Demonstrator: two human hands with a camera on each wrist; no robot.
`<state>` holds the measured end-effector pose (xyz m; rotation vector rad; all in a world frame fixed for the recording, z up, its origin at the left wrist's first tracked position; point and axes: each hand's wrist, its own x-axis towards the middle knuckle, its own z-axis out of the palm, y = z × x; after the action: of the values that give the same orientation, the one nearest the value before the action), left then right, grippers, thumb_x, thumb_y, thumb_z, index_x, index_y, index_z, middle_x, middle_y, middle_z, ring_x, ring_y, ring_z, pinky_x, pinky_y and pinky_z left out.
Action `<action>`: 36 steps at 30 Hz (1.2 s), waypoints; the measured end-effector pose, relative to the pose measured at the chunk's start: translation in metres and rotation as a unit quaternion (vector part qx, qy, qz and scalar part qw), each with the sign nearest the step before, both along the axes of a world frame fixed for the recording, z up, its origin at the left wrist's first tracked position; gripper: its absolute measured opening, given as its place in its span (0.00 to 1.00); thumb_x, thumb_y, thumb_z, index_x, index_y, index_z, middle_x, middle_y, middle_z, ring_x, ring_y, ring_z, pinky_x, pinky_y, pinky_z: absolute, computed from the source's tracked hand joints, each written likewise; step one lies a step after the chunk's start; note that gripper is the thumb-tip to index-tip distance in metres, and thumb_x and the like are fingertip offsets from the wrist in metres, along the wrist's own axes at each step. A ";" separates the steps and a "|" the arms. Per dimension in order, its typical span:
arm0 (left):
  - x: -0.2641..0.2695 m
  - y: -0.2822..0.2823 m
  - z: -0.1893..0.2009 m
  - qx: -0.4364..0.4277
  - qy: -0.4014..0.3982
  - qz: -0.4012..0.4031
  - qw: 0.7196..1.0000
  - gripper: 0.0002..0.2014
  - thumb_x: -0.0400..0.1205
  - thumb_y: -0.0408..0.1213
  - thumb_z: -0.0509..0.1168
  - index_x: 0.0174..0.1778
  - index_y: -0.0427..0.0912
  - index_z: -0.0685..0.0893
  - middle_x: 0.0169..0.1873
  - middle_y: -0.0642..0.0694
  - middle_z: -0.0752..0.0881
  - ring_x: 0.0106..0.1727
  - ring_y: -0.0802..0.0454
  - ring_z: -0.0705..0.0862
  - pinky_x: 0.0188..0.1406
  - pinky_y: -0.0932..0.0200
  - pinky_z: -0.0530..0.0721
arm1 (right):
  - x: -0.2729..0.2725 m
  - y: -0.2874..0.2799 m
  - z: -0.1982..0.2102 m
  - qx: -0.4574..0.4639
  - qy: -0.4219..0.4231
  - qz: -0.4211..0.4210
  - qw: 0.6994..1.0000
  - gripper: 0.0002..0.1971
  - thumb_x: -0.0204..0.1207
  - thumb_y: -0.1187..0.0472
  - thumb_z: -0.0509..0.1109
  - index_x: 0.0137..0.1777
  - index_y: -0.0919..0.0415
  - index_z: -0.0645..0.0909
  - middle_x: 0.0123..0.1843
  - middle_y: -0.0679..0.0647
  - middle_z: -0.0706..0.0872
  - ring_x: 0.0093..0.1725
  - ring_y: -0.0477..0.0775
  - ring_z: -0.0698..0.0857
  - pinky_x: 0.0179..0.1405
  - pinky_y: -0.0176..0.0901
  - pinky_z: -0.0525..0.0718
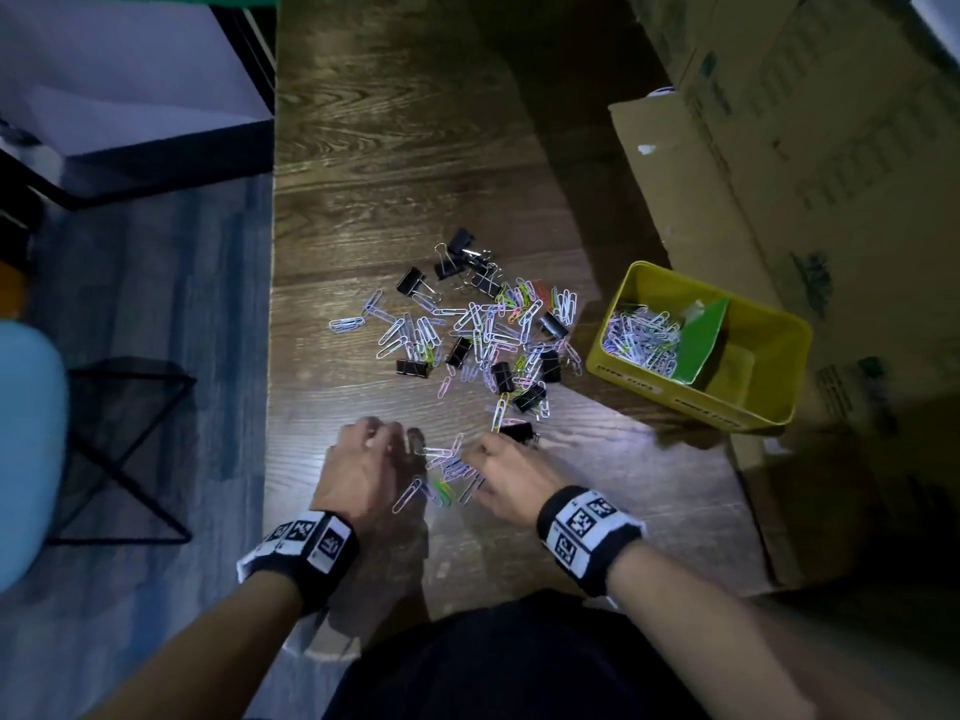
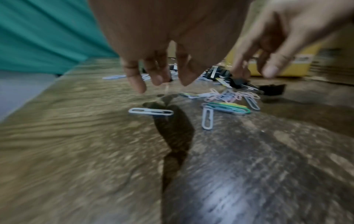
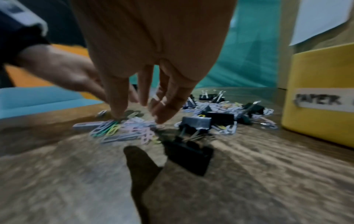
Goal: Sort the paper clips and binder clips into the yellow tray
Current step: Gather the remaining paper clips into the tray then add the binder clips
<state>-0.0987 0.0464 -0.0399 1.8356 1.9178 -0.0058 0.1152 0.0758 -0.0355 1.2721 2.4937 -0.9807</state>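
Head view shows both hands low over a small bunch of paper clips (image 1: 447,472) that lies between them, close to the person's body. The left hand (image 1: 358,465) sits just left of the bunch, the right hand (image 1: 511,478) just right of it, so neither is clearly nearer. The clips there lie flat and point many ways; one pale clip (image 1: 408,495) at the left hand's side runs on a slant, its long axis going from near the left wrist up toward the bunch.

In the left wrist view the left hand's fingers (image 2: 137,81) hang loosely bent above the table (image 2: 76,136), and I see nothing held. In the right wrist view the right hand's fingertips (image 3: 118,112) reach down straight onto the bunch, touching it; whether any clip is pinched I cannot tell through the blur.

Beyond both hands spreads the main pile (image 1: 483,330) of clips and black binder clips. One binder clip (image 1: 517,431) lies just past the right hand's fingers. The tray (image 1: 769,407) stands beyond and right of the right hand, well apart, one side already holding clips.
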 end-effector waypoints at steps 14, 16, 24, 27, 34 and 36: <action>0.014 -0.009 -0.004 -0.031 -0.026 -0.029 0.999 0.35 0.68 0.29 0.67 0.72 0.45 0.66 0.60 0.39 0.72 0.59 0.41 0.74 0.53 0.49 0.81 | -0.026 -0.017 -0.014 0.050 -0.020 -0.044 0.998 0.37 0.74 0.58 0.71 0.80 0.61 0.56 0.70 0.60 0.65 0.70 0.60 0.66 0.60 0.52 0.82; 0.007 -0.013 -0.007 -0.045 0.020 -0.067 0.997 0.44 0.66 0.31 0.71 0.76 0.52 0.56 0.67 0.41 0.65 0.62 0.43 0.71 0.53 0.52 0.82 | -0.024 -0.019 -0.017 0.064 -0.052 -0.022 0.996 0.43 0.72 0.58 0.74 0.81 0.62 0.52 0.74 0.62 0.61 0.73 0.61 0.63 0.65 0.52 0.77; 0.026 -0.015 -0.011 -0.052 -0.078 -0.057 0.994 0.34 0.72 0.34 0.71 0.74 0.42 0.67 0.66 0.39 0.67 0.65 0.42 0.71 0.67 0.50 0.74 | -0.031 -0.008 -0.024 0.058 -0.056 -0.016 0.997 0.33 0.70 0.75 0.70 0.75 0.63 0.64 0.69 0.63 0.66 0.70 0.62 0.67 0.58 0.55 0.83; 0.033 -0.013 -0.011 -0.051 -0.102 -0.065 0.991 0.26 0.74 0.28 0.67 0.70 0.39 0.74 0.65 0.39 0.72 0.64 0.42 0.74 0.66 0.54 0.74 | -0.029 -0.005 -0.022 0.040 -0.031 -0.015 0.999 0.27 0.73 0.75 0.66 0.72 0.63 0.69 0.66 0.63 0.70 0.66 0.63 0.72 0.59 0.58 0.82; 0.029 -0.004 -0.010 -0.040 -0.087 -0.109 0.989 0.14 0.79 0.31 0.65 0.62 0.38 0.82 0.59 0.39 0.76 0.56 0.40 0.81 0.60 0.51 0.80 | -0.028 -0.007 -0.021 -0.012 -0.040 -0.039 0.998 0.15 0.78 0.67 0.66 0.64 0.67 0.77 0.62 0.63 0.78 0.60 0.64 0.80 0.56 0.52 0.81; 0.028 -0.002 -0.008 -0.031 -0.079 -0.141 0.986 0.14 0.79 0.32 0.66 0.61 0.39 0.82 0.63 0.41 0.73 0.55 0.42 0.82 0.59 0.53 0.82 | -0.026 -0.007 -0.018 -0.005 -0.029 -0.034 0.999 0.12 0.79 0.67 0.64 0.62 0.68 0.79 0.62 0.64 0.79 0.60 0.66 0.79 0.56 0.53 0.77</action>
<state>-0.0706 0.0445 -0.0481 1.9871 1.5229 -0.0137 0.0888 0.0684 -0.0532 1.3718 2.4143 -0.9546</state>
